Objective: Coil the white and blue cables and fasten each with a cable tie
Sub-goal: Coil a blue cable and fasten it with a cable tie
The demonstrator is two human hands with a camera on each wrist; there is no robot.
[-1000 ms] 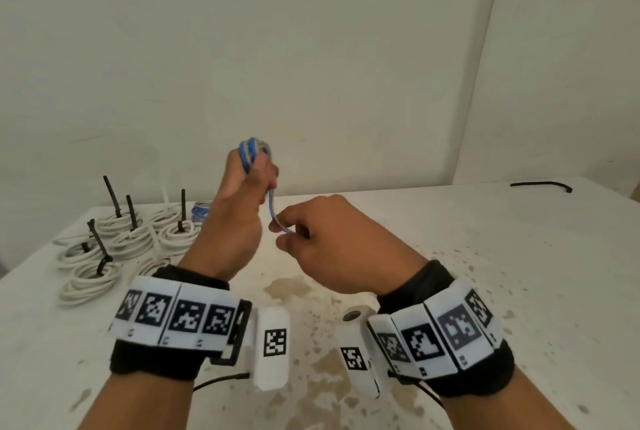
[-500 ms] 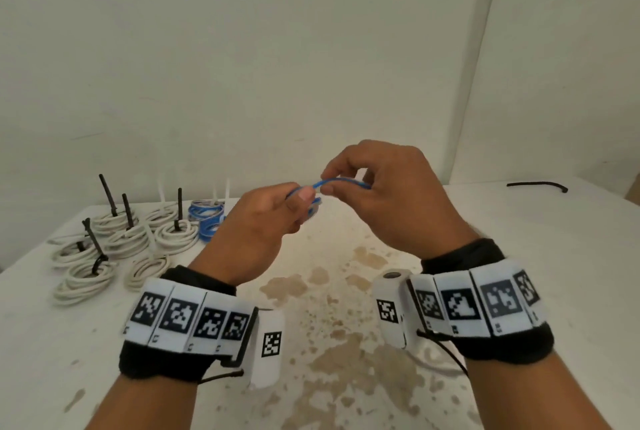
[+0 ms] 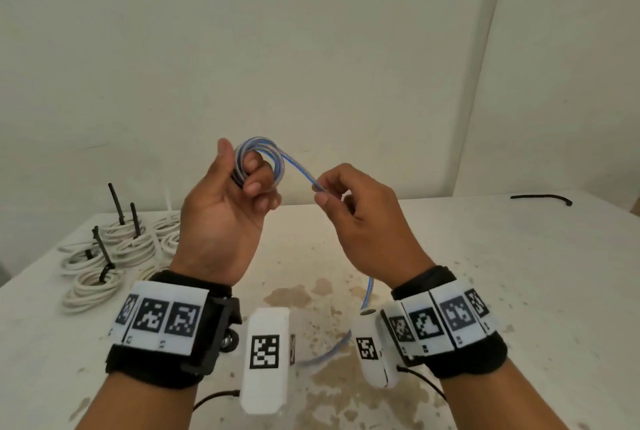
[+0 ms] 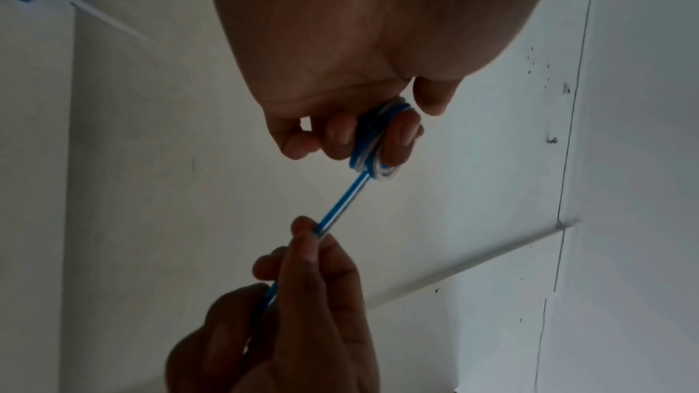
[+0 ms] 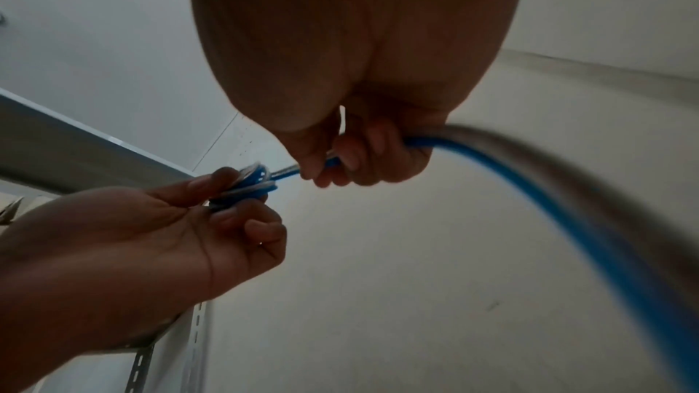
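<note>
A blue-and-white cable [image 3: 298, 169] is partly wound into a small coil [image 3: 260, 156] around the fingers of my left hand [image 3: 242, 187], raised palm-up above the table. In the left wrist view the coil [image 4: 372, 142] sits between the curled fingers. My right hand [image 3: 332, 194] pinches the free strand a short way to the right of the coil. The tail [image 3: 367, 294] hangs below the right hand and trails toward the table between my wrists. In the right wrist view the strand [image 5: 510, 184] runs out past the camera, blurred.
Several white coils [image 3: 93, 287] bound with black cable ties [image 3: 104, 253] lie at the table's left. A loose black tie [image 3: 540, 198] rests at the far right edge. The white table [image 3: 519, 291] is stained brown in the middle. Walls stand close behind.
My left hand has turned palm-up and risen with the coil. My right hand has come off the top of the coil to its right, still pinching the strand.
</note>
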